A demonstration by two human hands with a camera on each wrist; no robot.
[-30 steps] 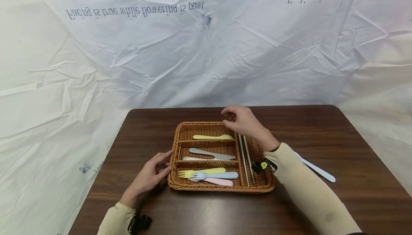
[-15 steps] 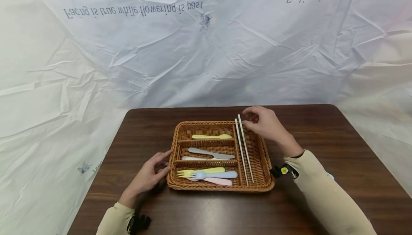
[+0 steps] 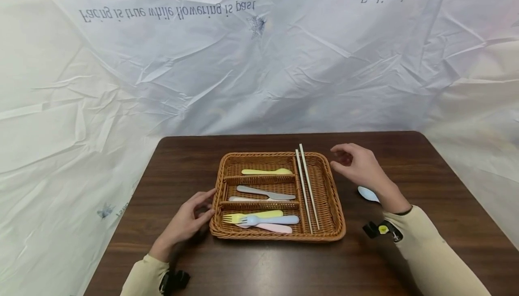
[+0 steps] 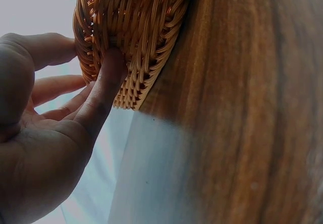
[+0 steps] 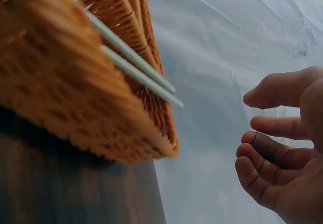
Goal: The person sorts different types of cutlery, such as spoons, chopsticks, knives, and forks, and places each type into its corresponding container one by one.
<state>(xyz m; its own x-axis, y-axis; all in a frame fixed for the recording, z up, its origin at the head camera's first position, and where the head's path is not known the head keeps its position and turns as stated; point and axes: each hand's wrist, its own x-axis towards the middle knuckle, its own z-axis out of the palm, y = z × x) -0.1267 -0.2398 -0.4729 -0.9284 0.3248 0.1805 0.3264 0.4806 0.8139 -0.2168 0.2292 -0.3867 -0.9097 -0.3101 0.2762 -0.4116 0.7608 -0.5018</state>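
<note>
On the table sits a wicker cutlery basket (image 3: 339, 210) with several compartments. My left hand (image 3: 188, 219) touches its left wall with extended fingers; in the left wrist view the fingertips press the weave (image 4: 146, 27). A pair of pale chopsticks (image 3: 307, 183) lies lengthwise in the right compartment, far ends over the back rim. Right of the basket my right hand (image 3: 361, 165) hovers with loosely bent fingers, holding nothing; the right wrist view shows a gap between it and the chopsticks (image 5: 136, 67). Under the right wrist, a light blue spoon (image 3: 368, 194) is partly hidden.
In the basket's left compartments lie a yellow spoon (image 3: 265, 172), a grey knife (image 3: 265, 192) over another pale piece, and yellow (image 3: 271, 214), blue (image 3: 284, 220) and pink (image 3: 279, 229) cutlery in front. A white sheet (image 3: 259, 75) hangs behind the wooden table (image 3: 182, 161).
My right hand has moved right, from above the basket's back edge, past the chopsticks' far ends, to beside the basket. The spoon's bowl has come into view. My left hand stays in place.
</note>
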